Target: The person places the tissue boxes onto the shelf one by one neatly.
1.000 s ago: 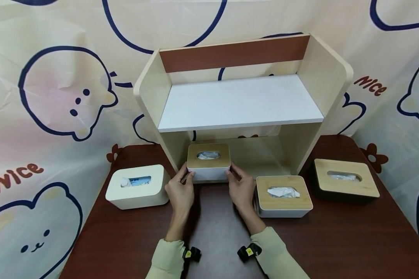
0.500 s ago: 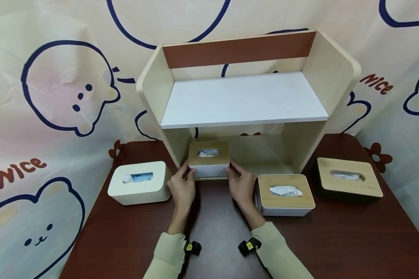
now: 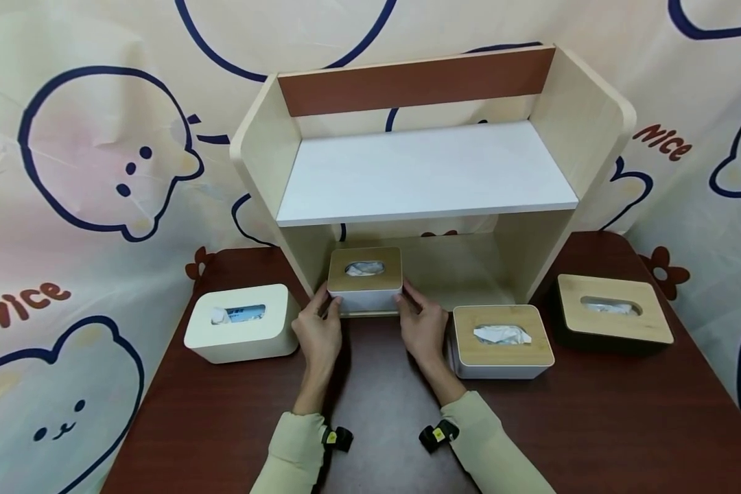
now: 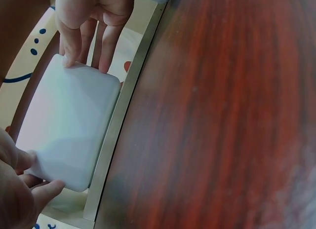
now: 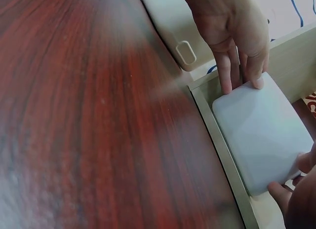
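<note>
A small tissue box (image 3: pixel 366 280) with a wood-look lid and white body sits at the front left of the shelf unit's lower compartment. My left hand (image 3: pixel 319 334) grips its left end, thumb at the front face. At the right end, my right hand (image 3: pixel 424 329) grips it in the same way. Both wrist views show the plain white face of the tissue box (image 4: pixel 71 125) between the two hands, close to the unit's front edge (image 5: pixel 217 145). Tissue shows through the lid's oval slot. Fingers behind the box are partly hidden.
A cream tissue box (image 3: pixel 241 324) stands left of the unit. To the right are a white tissue box with a wooden lid (image 3: pixel 503 343) and a dark one with a wooden lid (image 3: pixel 614 312). The white upper shelf board (image 3: pixel 426 171) overhangs the lower compartment.
The head view has shifted slightly. Both hands keep their grip on the small tissue box, which shows no clear movement within the unit.
</note>
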